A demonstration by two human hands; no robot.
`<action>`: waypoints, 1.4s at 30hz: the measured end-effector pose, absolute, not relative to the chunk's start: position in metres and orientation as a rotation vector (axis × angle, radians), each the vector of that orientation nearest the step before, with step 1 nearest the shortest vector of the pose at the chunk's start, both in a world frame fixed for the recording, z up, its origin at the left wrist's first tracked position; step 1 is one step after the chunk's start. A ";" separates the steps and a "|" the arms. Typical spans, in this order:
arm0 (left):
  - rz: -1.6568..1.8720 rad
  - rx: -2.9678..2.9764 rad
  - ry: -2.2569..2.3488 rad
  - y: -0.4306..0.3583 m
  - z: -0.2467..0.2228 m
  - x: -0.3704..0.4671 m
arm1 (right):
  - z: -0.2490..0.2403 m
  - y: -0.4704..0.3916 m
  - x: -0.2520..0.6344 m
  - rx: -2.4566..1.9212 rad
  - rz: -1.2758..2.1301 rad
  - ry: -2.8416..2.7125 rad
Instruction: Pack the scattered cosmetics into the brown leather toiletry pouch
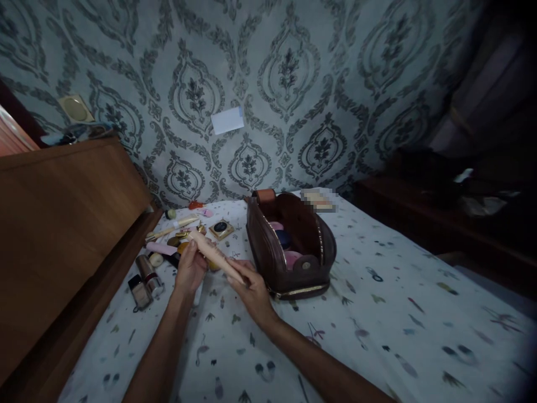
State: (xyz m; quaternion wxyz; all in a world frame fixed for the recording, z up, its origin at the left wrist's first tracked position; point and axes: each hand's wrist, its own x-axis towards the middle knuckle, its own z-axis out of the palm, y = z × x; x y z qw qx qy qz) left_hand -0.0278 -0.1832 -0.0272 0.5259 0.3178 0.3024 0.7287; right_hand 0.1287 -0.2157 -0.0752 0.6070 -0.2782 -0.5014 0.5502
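A long beige tube-like item [218, 258], perhaps a cosmetic tube, is held slantwise between both hands. My left hand [191, 270] grips its far upper end, and my right hand [250, 288] is closed round its lower end. Just right of them stands an unzipped dark brown cosmetic bag [268, 263], with pink items [293, 258] and a dark blue round item [284, 239] inside. Left of my left hand lie a foundation bottle [139, 292] with a black cap, a metallic-brown bottle [150, 274] and a pink tube [161, 248]. A square gold compact [221, 228] sits beyond the hands.
The patterned white sheet [356, 347] bears everything. A wooden headboard-like panel [71, 224] borders the left side, and a papered wall [268, 84] rises behind. Several small cosmetics lie along the left edge. A blurred-out flat item [319, 200] lies behind the bag. Dark furniture [411, 207] stands at right.
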 end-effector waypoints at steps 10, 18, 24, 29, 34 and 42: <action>1.706 0.722 0.731 -0.189 -0.029 -0.034 | -0.067 -0.226 0.135 -0.719 0.800 -1.471; 1.697 0.749 0.687 -0.191 -0.019 -0.016 | -0.018 -0.232 0.160 -0.704 0.779 -1.320; 1.599 0.861 0.630 -0.187 0.015 0.015 | 0.004 -0.236 0.191 -0.704 0.707 -1.237; 1.574 1.054 0.628 -0.177 0.043 0.043 | 0.020 -0.236 0.222 -0.735 0.610 -1.150; 1.510 1.267 0.645 -0.168 0.054 0.069 | 0.035 -0.229 0.256 -0.766 0.519 -1.074; 1.365 1.831 0.933 -0.169 0.053 0.081 | 0.030 -0.224 0.290 -0.829 0.372 -1.064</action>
